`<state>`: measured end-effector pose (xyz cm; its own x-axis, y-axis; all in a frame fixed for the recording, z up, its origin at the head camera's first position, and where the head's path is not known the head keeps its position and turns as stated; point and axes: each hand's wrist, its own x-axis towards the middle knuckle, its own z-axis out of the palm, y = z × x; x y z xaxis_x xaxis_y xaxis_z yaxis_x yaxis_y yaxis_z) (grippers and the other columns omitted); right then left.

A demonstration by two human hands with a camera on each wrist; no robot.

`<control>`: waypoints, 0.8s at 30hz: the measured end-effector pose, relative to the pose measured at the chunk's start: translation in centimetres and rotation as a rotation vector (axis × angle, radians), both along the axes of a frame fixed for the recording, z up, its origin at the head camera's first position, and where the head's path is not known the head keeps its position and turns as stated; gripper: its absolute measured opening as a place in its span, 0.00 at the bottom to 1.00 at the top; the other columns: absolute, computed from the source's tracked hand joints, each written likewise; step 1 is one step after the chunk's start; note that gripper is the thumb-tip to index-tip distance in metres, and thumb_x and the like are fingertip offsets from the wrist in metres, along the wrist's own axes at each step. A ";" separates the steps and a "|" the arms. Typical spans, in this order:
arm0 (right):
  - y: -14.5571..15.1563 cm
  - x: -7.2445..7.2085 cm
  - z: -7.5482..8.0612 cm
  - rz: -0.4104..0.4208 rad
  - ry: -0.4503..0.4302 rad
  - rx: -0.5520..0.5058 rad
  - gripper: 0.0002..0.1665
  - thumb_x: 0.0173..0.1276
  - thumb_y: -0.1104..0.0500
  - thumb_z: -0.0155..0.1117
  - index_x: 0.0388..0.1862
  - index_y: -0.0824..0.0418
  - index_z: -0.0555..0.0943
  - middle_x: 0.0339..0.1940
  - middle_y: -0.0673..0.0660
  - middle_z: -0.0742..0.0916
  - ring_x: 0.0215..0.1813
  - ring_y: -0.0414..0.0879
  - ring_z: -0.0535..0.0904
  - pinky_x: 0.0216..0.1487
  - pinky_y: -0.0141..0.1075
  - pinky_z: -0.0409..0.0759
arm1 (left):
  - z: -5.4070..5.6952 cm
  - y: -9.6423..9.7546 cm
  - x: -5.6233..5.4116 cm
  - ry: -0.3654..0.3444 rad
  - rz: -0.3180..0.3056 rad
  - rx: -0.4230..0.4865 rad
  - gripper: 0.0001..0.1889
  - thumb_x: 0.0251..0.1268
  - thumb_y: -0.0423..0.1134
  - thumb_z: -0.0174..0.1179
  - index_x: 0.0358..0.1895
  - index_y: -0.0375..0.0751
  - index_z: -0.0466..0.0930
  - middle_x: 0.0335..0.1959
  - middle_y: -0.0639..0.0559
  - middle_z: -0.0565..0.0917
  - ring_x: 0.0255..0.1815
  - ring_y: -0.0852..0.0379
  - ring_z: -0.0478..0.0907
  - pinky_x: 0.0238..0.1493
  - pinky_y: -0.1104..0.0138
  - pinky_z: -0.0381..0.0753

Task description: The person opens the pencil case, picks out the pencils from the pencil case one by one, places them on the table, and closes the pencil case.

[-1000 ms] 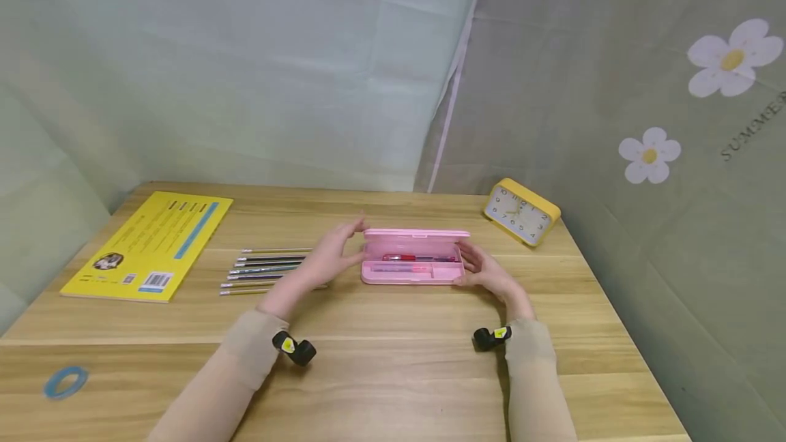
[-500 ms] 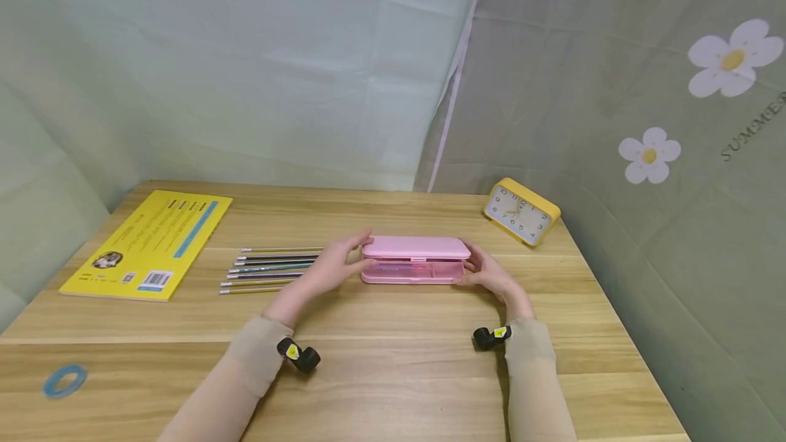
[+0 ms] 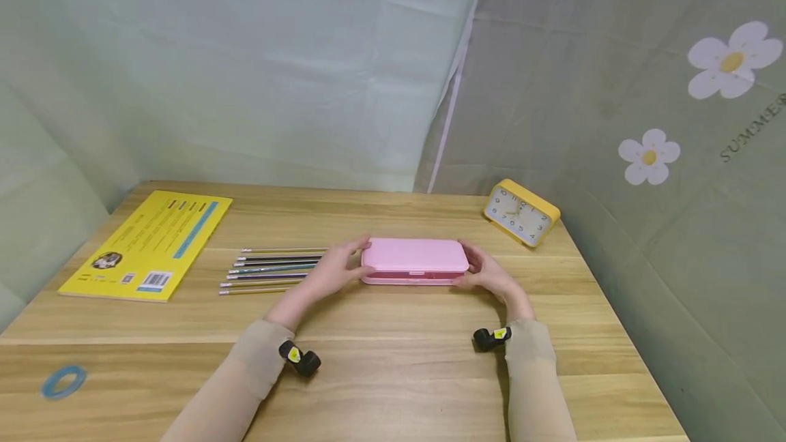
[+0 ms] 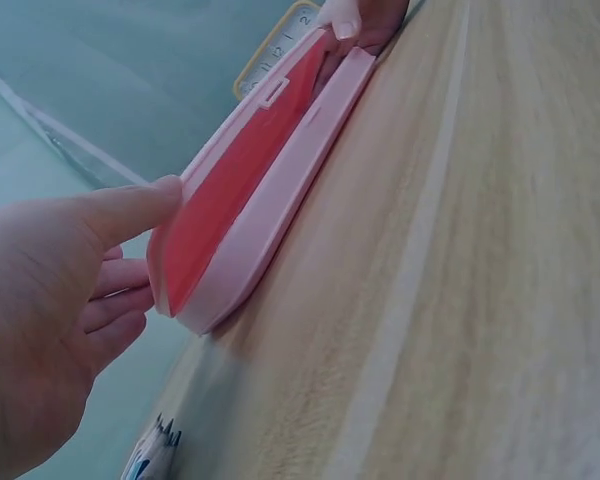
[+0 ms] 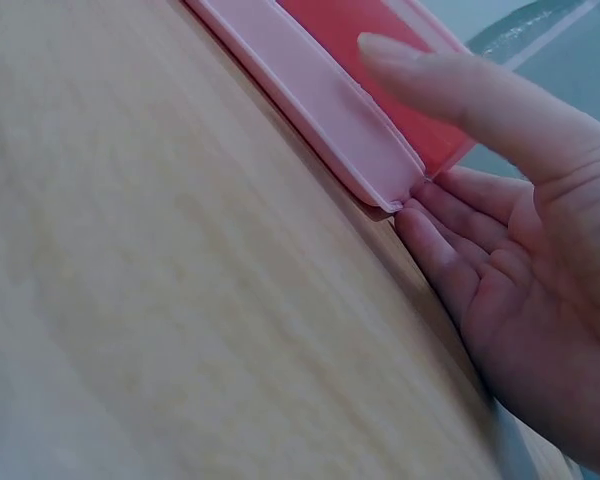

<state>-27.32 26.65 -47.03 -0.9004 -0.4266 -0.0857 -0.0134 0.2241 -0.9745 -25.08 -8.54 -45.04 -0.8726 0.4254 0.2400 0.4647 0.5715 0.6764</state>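
A pink pencil case (image 3: 414, 254) lies on the wooden table, its lid tilted down over the base with a narrow gap along the front. My left hand (image 3: 331, 270) holds the lid's left end, thumb at the front edge and fingers behind, as the left wrist view shows. At the opposite end, my right hand (image 3: 489, 275) holds the case, fingers against its end and thumb in front. Through the gap the red-looking interior (image 4: 235, 200) shows in the left wrist view; the pens inside are hidden. Several pencils (image 3: 270, 267) lie in a row beside my left hand.
On the left lies a yellow book (image 3: 147, 237), with a blue ring (image 3: 63, 382) nearer the front. A yellow alarm clock (image 3: 522, 213) stands at the back right. Curtains (image 3: 295, 74) hang behind the table (image 3: 393, 374).
The lid has swung down toward me from nearly upright, covering the pens. My left hand has moved slightly to the right and down with it. The right hand has stayed at the case's right end.
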 end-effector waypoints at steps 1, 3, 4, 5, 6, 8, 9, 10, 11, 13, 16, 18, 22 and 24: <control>0.0 0.0 0.0 -0.001 0.002 0.009 0.61 0.54 0.70 0.73 0.78 0.69 0.45 0.79 0.69 0.55 0.79 0.61 0.53 0.78 0.47 0.54 | -0.1 0.0 0.0 -0.003 -0.001 0.002 0.37 0.62 0.40 0.66 0.69 0.24 0.62 0.62 0.34 0.77 0.67 0.36 0.70 0.71 0.47 0.65; 0.1 0.0 -0.1 0.001 0.007 0.023 0.60 0.55 0.68 0.73 0.78 0.68 0.45 0.79 0.69 0.55 0.78 0.63 0.53 0.78 0.51 0.53 | -0.2 0.0 0.0 -0.006 -0.003 0.000 0.37 0.61 0.39 0.67 0.69 0.24 0.62 0.64 0.33 0.75 0.68 0.36 0.69 0.72 0.47 0.64; 0.1 0.0 -0.1 -0.001 0.006 0.025 0.59 0.56 0.67 0.73 0.79 0.68 0.46 0.79 0.69 0.56 0.78 0.63 0.53 0.78 0.52 0.52 | -0.2 0.0 0.0 -0.007 -0.005 -0.006 0.38 0.61 0.40 0.67 0.69 0.24 0.62 0.65 0.33 0.74 0.69 0.36 0.68 0.72 0.47 0.64; 0.1 0.0 -0.1 -0.007 0.001 0.027 0.59 0.57 0.66 0.72 0.79 0.67 0.46 0.79 0.68 0.56 0.78 0.62 0.53 0.78 0.52 0.52 | -0.3 0.0 0.0 -0.007 -0.009 -0.010 0.38 0.61 0.39 0.67 0.69 0.24 0.62 0.66 0.32 0.73 0.69 0.36 0.68 0.72 0.47 0.63; 0.1 0.0 -0.1 -0.008 0.002 0.028 0.58 0.58 0.66 0.72 0.79 0.67 0.46 0.79 0.68 0.56 0.78 0.63 0.53 0.78 0.52 0.52 | -0.4 0.0 0.0 -0.004 -0.013 -0.018 0.38 0.61 0.39 0.67 0.70 0.24 0.61 0.66 0.31 0.72 0.69 0.36 0.67 0.72 0.46 0.63; 0.2 0.0 -0.1 -0.011 0.006 0.036 0.56 0.60 0.64 0.70 0.79 0.67 0.47 0.79 0.69 0.56 0.78 0.63 0.52 0.78 0.53 0.51 | -0.4 0.0 0.0 0.002 -0.022 -0.034 0.38 0.61 0.40 0.67 0.70 0.23 0.61 0.68 0.30 0.70 0.70 0.35 0.67 0.72 0.46 0.63; 0.2 0.1 -0.1 -0.012 0.008 0.039 0.54 0.61 0.64 0.69 0.78 0.67 0.47 0.79 0.69 0.56 0.78 0.63 0.52 0.78 0.53 0.51 | -0.5 -0.1 -0.1 0.005 -0.026 -0.040 0.38 0.62 0.41 0.66 0.70 0.23 0.61 0.68 0.30 0.69 0.70 0.35 0.67 0.72 0.46 0.64; 0.1 0.1 0.0 -0.016 0.008 0.041 0.53 0.63 0.64 0.68 0.78 0.68 0.47 0.79 0.70 0.56 0.78 0.63 0.52 0.78 0.53 0.51 | -0.5 -0.1 -0.1 0.005 -0.028 -0.045 0.38 0.62 0.41 0.66 0.69 0.23 0.61 0.68 0.30 0.69 0.69 0.35 0.67 0.72 0.46 0.64; 0.2 0.1 0.0 -0.015 0.014 0.049 0.52 0.64 0.63 0.67 0.78 0.68 0.47 0.78 0.70 0.56 0.78 0.64 0.52 0.79 0.53 0.50 | -0.5 -0.1 -0.1 0.004 -0.028 -0.046 0.37 0.63 0.42 0.65 0.69 0.24 0.61 0.68 0.30 0.69 0.69 0.35 0.67 0.71 0.47 0.65; 0.2 0.0 0.0 -0.023 0.019 0.065 0.50 0.65 0.62 0.65 0.78 0.68 0.48 0.78 0.71 0.56 0.79 0.64 0.51 0.79 0.53 0.50 | -0.5 -0.1 -0.1 -0.001 -0.026 -0.047 0.36 0.65 0.43 0.64 0.69 0.24 0.62 0.68 0.31 0.70 0.69 0.36 0.68 0.71 0.47 0.66; 0.2 0.0 0.0 -0.035 0.026 0.098 0.49 0.66 0.60 0.65 0.78 0.67 0.49 0.78 0.70 0.58 0.79 0.63 0.52 0.79 0.54 0.50 | -0.5 -0.1 -0.1 -0.013 -0.015 -0.047 0.34 0.66 0.43 0.62 0.70 0.27 0.63 0.68 0.34 0.70 0.69 0.37 0.69 0.70 0.48 0.67; 0.1 -0.1 -0.1 -0.044 0.021 0.101 0.49 0.65 0.60 0.66 0.78 0.67 0.50 0.78 0.70 0.59 0.78 0.63 0.53 0.79 0.53 0.51 | -0.5 -0.2 -0.1 -0.011 -0.010 -0.052 0.34 0.66 0.42 0.63 0.70 0.27 0.63 0.68 0.34 0.71 0.68 0.37 0.69 0.70 0.48 0.67; 0.1 -0.1 -0.2 -0.040 0.017 0.082 0.50 0.64 0.62 0.67 0.78 0.67 0.50 0.77 0.70 0.59 0.78 0.63 0.55 0.78 0.53 0.52 | -0.6 -0.2 -0.1 -0.002 -0.009 -0.058 0.35 0.64 0.41 0.65 0.69 0.27 0.63 0.68 0.34 0.71 0.68 0.37 0.69 0.70 0.47 0.67; 0.1 -0.1 -0.2 -0.038 0.011 0.068 0.51 0.63 0.64 0.67 0.78 0.67 0.50 0.78 0.70 0.58 0.78 0.63 0.55 0.78 0.53 0.52 | -0.7 -0.2 -0.1 0.011 -0.014 -0.063 0.36 0.63 0.41 0.65 0.69 0.25 0.64 0.68 0.33 0.70 0.69 0.36 0.68 0.70 0.47 0.67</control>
<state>-27.40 26.76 -47.25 -0.9170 -0.3852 -0.1032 -0.0142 0.2900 -0.9569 -25.21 -8.77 -45.71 -0.8642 0.4517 0.2219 0.4797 0.6061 0.6345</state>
